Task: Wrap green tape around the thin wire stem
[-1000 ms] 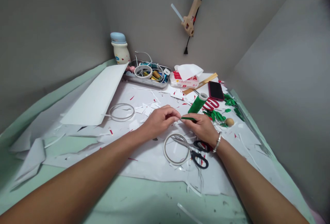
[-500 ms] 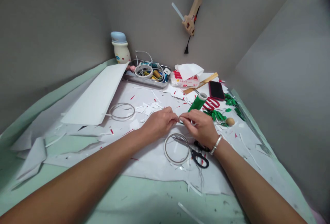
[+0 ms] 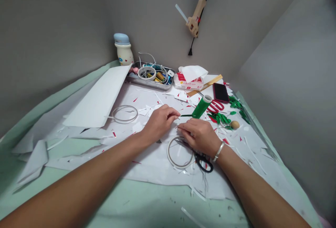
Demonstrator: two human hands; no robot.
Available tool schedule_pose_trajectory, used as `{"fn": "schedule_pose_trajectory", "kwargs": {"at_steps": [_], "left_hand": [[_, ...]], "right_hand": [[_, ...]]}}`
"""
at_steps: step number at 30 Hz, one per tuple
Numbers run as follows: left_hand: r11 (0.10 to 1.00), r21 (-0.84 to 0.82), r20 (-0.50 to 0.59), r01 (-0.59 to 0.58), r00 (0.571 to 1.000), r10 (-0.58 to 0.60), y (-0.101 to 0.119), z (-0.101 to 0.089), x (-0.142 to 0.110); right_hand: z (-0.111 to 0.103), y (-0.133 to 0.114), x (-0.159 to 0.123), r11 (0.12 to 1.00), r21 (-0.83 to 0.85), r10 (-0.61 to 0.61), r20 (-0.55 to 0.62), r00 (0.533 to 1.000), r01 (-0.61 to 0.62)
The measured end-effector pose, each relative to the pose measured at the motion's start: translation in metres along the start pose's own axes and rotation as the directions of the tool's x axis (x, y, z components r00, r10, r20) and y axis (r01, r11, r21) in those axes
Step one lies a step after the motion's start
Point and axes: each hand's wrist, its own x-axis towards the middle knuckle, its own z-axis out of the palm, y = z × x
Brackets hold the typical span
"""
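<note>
**Left hand (image 3: 159,123) right at the tip of the green strip (image 3: 187,115)!**

Far left of the action, thumb and fingertips pinch together at the strip's free end, though whether they've got hold I can't tell! The strip runs nearly level to the right, into the tilted green roll (image 3: 201,106). Left hand's the nearer! Below the roll, the right hand (image 3: 198,137) lies palm-down, fingers loosely curved, seemingly empty, above a ring of clear tape (image 3: 181,167) and black-handled scissors (image 3: 197,160)

Soft, even indoor light fills the view without glare, shadows stay faint, the middle looks sharp, and wide-angle distortion bends the walls (image 3: 283,91) while the top right corner darkens.
</note>
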Motion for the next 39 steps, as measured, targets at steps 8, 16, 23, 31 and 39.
{"fn": "schedule_pose_trajectory", "kwargs": {"at_steps": [8, 16, 23, 31, 39], "left_hand": [[0.977, 0.093, 0.247, -0.193, 0.955, 0.165, 0.003, 0.003, -0.005], [0.976, -0.212, 0.127, 0.058, 0.991, -0.031, 0.011, -0.004, 0.001], [0.991, 0.129, 0.041, -0.047, 0.998, 0.042, -0.001, 0.002, -0.003], [0.986, -0.069, 0.254, -0.151, 0.953, 0.164, 0.01, -0.001, -0.004], [0.986, -0.133, 0.021, 0.097, 0.995, -0.095, 0.007, -0.004, 0.002]], "right_hand": [[-0.004, 0.014, 0.002, 0.962, 0.204, 0.219, -0.189, 0.957, -0.18], [-0.001, 0.024, -0.003, 0.847, 0.431, 0.34, 0.009, 0.94, -0.311], [0.0, 0.0, 0.0, 0.999, 0.025, 0.024, -0.027, 0.999, -0.023], [-0.004, 0.027, 0.0, 0.835, 0.442, 0.418, -0.124, 0.9, -0.327], [0.002, 0.009, -0.002, 0.965, 0.231, 0.129, 0.01, 0.992, -0.128]]}}
